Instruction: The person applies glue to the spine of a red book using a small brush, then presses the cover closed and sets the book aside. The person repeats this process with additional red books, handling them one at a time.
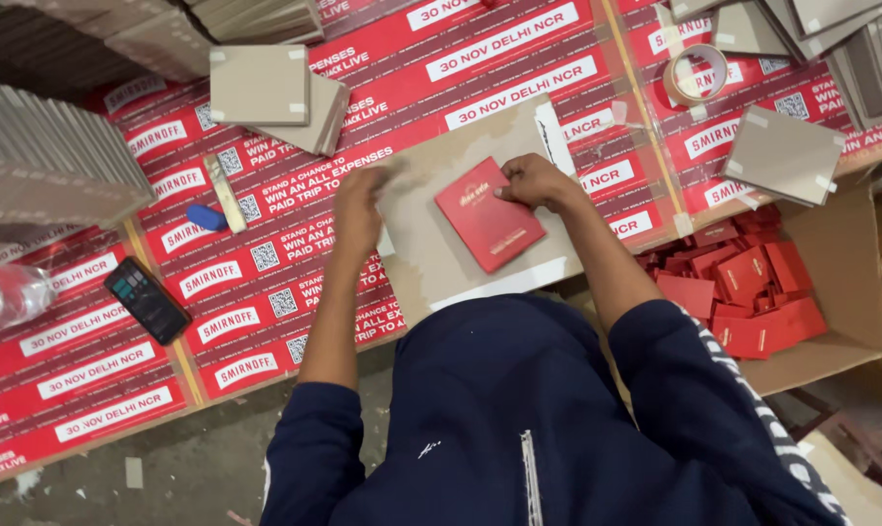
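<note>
The red booklet cover point(489, 226) looks smooth, faintly sheened card; the board point(441, 268) beneath it is matt, scuffed greyboard; the table's printed sheet point(266, 292) shines glossy like laminate.

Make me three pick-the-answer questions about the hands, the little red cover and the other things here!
1. Where is the small red rectangular cover?
A) on the grey cardboard sheet
B) in the box
C) on the floor

2. What colour is the slim phone?
A) white
B) black
C) yellow

3. What is the right hand doing?
A) touching the cover's top edge
B) holding the clear tape roll
C) hanging free

Answers: 1 A, it lies flat on the sheet; 2 B, its casing is dark; 3 A, fingers rest on the cover while the left hand presses the sheet.
</note>
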`<state>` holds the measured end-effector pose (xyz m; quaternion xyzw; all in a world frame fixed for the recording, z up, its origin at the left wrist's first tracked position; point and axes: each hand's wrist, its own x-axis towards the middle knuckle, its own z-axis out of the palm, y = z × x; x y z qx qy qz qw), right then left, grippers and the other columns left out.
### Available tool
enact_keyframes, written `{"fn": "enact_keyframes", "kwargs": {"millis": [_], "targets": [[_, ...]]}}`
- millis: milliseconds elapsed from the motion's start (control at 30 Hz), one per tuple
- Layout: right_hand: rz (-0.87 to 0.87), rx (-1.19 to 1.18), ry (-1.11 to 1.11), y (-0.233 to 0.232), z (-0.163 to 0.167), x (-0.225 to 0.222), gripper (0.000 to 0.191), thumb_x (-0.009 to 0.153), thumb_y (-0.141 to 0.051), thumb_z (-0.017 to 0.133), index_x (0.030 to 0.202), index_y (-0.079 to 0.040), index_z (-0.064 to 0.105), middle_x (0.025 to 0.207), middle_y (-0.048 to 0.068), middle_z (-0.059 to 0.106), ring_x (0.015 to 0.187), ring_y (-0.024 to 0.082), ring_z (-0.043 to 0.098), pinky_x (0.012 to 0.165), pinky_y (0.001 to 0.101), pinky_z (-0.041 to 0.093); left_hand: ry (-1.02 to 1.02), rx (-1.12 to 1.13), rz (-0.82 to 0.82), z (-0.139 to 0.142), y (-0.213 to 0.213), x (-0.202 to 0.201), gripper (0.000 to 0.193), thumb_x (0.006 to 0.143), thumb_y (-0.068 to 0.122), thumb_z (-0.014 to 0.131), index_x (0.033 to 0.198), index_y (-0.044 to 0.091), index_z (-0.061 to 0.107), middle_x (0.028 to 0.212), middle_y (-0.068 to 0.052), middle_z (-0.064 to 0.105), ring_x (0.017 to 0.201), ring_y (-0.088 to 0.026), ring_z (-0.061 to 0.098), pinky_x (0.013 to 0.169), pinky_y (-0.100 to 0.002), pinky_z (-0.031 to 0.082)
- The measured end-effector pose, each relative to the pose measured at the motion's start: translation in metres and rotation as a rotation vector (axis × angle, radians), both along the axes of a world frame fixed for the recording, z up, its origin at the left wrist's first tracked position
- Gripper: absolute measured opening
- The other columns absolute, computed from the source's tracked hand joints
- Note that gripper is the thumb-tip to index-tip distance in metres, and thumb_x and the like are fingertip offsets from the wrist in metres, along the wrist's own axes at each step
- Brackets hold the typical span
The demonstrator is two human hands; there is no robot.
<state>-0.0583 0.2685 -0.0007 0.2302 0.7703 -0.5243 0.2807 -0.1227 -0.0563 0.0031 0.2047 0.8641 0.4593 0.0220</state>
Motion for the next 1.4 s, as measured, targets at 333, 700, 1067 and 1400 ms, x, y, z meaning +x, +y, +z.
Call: {"fn": "enact_keyframes", "kwargs": {"millis": [333, 700, 1067, 1400], "targets": [[0.091, -0.069, 0.059, 0.016, -0.015, 0.016, 0.014, 0.087, -0.004, 0.072, 0.101, -0.002, 0.074, 0.072, 0.000, 0.063, 0.062, 0.008, 0.053, 0.054, 0.0283, 0.045, 0.258, -0.204, -0.601, 0.005, 0.110, -0.017, 0.030, 0.082, 0.001, 0.066, 0.103, 0.018, 0.080, 0.090, -0.006, 0.056, 0.093, -0.025, 0.053, 0.092, -0.040, 0.038], [0.186, -0.143, -0.002, 0.012, 0.015, 0.017, 0.023, 0.092, -0.006, 0.069, 0.115, -0.001, 0.071, 0.071, -0.002, 0.061, 0.056, 0.008, 0.052, 0.049, 0.0280, 0.045, 0.398, -0.201, -0.772, -0.003, 0.106, -0.017, 0.023, 0.089, 0.008, 0.070, 0.109, 0.017, 0.076, 0.094, -0.006, 0.054, 0.097, -0.026, 0.051, 0.099, -0.042, 0.036], [0.040, -0.159, 0.058, 0.016, -0.005, 0.023, 0.032, 0.091, -0.005, 0.070, 0.120, 0.006, 0.065, 0.078, 0.001, 0.069, 0.061, 0.007, 0.061, 0.051, 0.0258, 0.049, 0.258, -0.231, -0.603, 0.002, -0.011, 0.041, 0.031, 0.083, 0.004, 0.069, 0.112, 0.013, 0.073, 0.091, -0.009, 0.052, 0.094, -0.028, 0.052, 0.092, -0.043, 0.040], [-0.348, -0.142, 0.352, -0.017, -0.036, 0.043, 0.024, 0.087, -0.012, 0.083, 0.096, 0.005, 0.069, 0.076, 0.009, 0.073, 0.063, 0.009, 0.067, 0.055, 0.0226, 0.054, 0.327, -0.158, -0.150, -0.002, 0.069, 0.022, 0.033, 0.087, -0.001, 0.065, 0.117, 0.011, 0.072, 0.092, -0.009, 0.055, 0.092, -0.027, 0.054, 0.083, -0.043, 0.040]]}}
